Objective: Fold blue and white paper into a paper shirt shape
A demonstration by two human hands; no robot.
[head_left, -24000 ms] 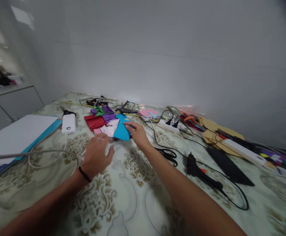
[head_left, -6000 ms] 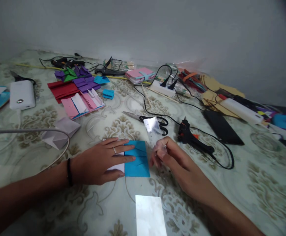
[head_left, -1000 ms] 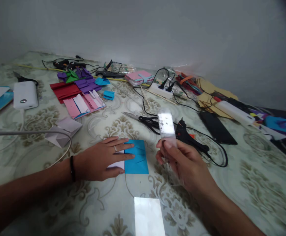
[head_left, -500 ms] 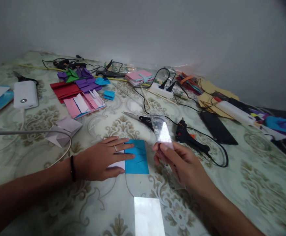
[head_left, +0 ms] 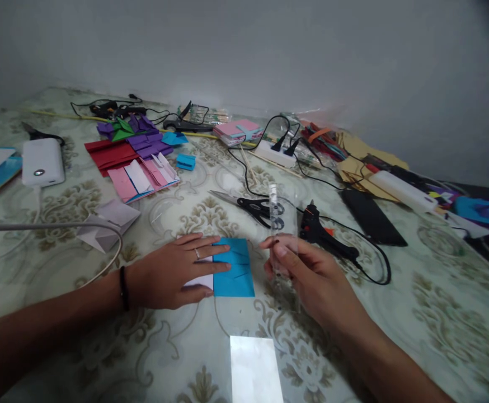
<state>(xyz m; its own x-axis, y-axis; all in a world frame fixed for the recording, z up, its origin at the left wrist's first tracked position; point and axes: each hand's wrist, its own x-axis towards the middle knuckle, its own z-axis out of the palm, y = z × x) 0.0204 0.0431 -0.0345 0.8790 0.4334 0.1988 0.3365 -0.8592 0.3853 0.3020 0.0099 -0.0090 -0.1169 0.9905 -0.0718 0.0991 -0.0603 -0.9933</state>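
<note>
My left hand (head_left: 181, 268) lies flat with its fingers spread, pressing a folded blue and white paper (head_left: 236, 277) to the table. Several crease lines or slits show on the blue half; my palm covers much of the white half. My right hand (head_left: 307, 268) pinches a clear plastic ruler (head_left: 284, 215), held upright above the table just right of the paper. Through the ruler I see part of the black-handled scissors (head_left: 248, 206) behind it. A black glue gun (head_left: 326, 235) lies beyond my right hand.
Folded red (head_left: 106, 157), purple and pink papers (head_left: 127, 182) lie back left, near a white power bank (head_left: 43, 162). At right are a black phone (head_left: 372, 218) and a power strip (head_left: 274, 154) with cords. A white rectangle (head_left: 255, 369), perhaps a reflection, shows in front.
My right hand has turned the ruler: it was tilted and glared with light, and now stands straighter and looks see-through. My left hand and the blue paper have stayed put.
</note>
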